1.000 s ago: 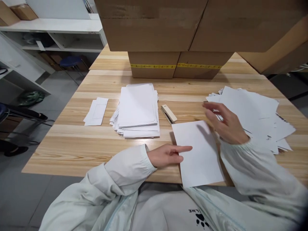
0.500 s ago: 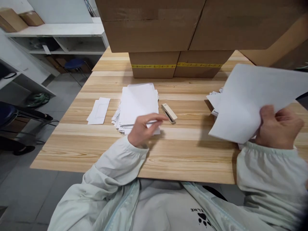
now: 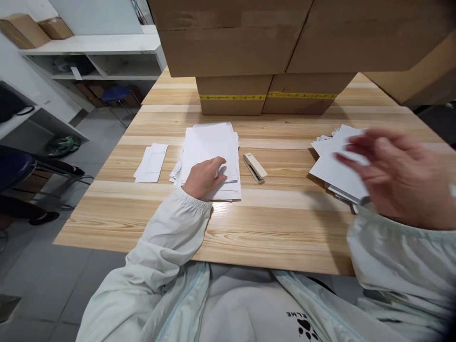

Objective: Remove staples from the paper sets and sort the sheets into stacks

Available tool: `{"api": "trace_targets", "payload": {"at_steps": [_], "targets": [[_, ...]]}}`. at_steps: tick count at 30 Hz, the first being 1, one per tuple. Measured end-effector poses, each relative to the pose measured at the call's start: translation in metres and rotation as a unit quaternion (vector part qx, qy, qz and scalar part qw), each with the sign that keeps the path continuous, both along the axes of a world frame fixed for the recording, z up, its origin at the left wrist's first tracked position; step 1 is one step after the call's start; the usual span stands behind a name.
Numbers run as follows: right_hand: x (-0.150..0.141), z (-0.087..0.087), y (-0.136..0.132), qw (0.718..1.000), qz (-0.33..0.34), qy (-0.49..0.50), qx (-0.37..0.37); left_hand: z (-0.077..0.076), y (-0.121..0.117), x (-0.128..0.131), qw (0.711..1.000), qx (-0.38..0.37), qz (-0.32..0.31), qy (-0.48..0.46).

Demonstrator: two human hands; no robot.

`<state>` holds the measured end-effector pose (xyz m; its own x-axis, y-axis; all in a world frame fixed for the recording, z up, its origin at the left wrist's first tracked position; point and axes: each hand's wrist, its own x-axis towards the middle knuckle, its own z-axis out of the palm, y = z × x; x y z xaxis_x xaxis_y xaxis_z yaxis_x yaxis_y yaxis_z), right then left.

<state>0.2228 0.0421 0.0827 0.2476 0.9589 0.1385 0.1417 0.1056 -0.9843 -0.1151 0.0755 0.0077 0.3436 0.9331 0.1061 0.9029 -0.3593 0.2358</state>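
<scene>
My left hand [image 3: 205, 176] rests on the near part of a stack of white paper [image 3: 210, 142], its fingers partly curled but apart. Blurred by motion, my right hand [image 3: 399, 175] hovers over a second pile of paper [image 3: 335, 164] on the right; its fingers are spread and no sheet shows in them. Between the two piles lies a beige stapler [image 3: 255, 167], closer to the left stack. Left of that stack, a few small white slips [image 3: 151, 163] overlap on the wooden table [image 3: 270, 228].
Large cardboard boxes [image 3: 228, 40] are stacked at the table's back, the lower ones bearing yellow tape [image 3: 233, 97]. Another carton [image 3: 409, 78] stands at the back right. Beyond the left edge are a blue stool [image 3: 116, 93], white shelves [image 3: 96, 45] and a person's foot [image 3: 44, 218].
My right hand has let go of the sheet, which now lies on the right pile. My left hand has come down onto the left stack. The view has shifted slightly.
</scene>
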Motion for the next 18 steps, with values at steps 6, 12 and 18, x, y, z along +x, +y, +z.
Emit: {"api": "trace_targets", "payload": {"at_steps": [6, 12, 18], "targets": [[-0.115, 0.000, 0.033, 0.911, 0.285, 0.204, -0.218, 0.000, -0.002, -0.002, 1.000, 0.004, 0.005, -0.008], [-0.137, -0.033, 0.067, 0.900, 0.276, 0.217, -0.259, -0.006, -0.004, -0.005, 0.999, 0.013, 0.007, -0.049], [-0.137, -0.039, 0.065, 0.896, 0.287, 0.219, -0.259, -0.009, -0.003, -0.005, 0.998, 0.013, 0.005, -0.056]]}}
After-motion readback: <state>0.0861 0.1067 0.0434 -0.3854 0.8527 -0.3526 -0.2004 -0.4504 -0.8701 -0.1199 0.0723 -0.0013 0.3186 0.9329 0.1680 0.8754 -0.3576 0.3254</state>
